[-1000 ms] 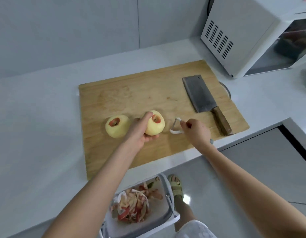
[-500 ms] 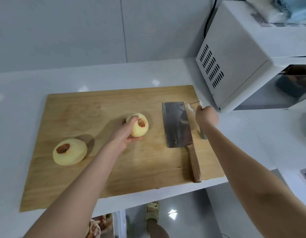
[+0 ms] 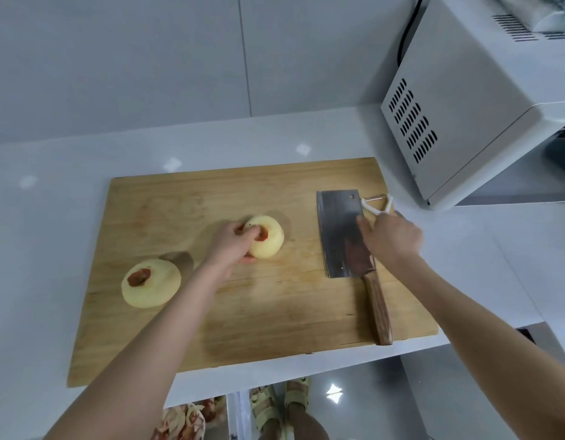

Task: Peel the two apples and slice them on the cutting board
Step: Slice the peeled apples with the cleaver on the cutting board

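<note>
Head camera looks down on a wooden cutting board (image 3: 274, 315) lying on a white counter (image 3: 52, 223). Two peeled apples sit on it, each with a bit of red skin left around the stem end. The left hand (image 3: 232, 241) grips the apple near the middle of the board (image 3: 270, 241), fingers curled over its top and thumb underneath. The other apple (image 3: 151, 284) rests alone near the board's left edge, well apart from the hand. The two hands are apart. A cleaver (image 3: 339, 236) lies flat on the right part of the board, its wooden handle pointing toward the person. The right hand (image 3: 392, 238) sits over the cleaver's right edge and covers the handle of a white peeler (image 3: 378, 204), whose head sticks out at the board's far right corner; whether the fingers clasp the peeler I cannot tell. A white microwave (image 3: 465, 122) stands just beyond that corner. Down below, apple peels (image 3: 184, 422) lie beside sandalled feet (image 3: 274, 408).
</note>
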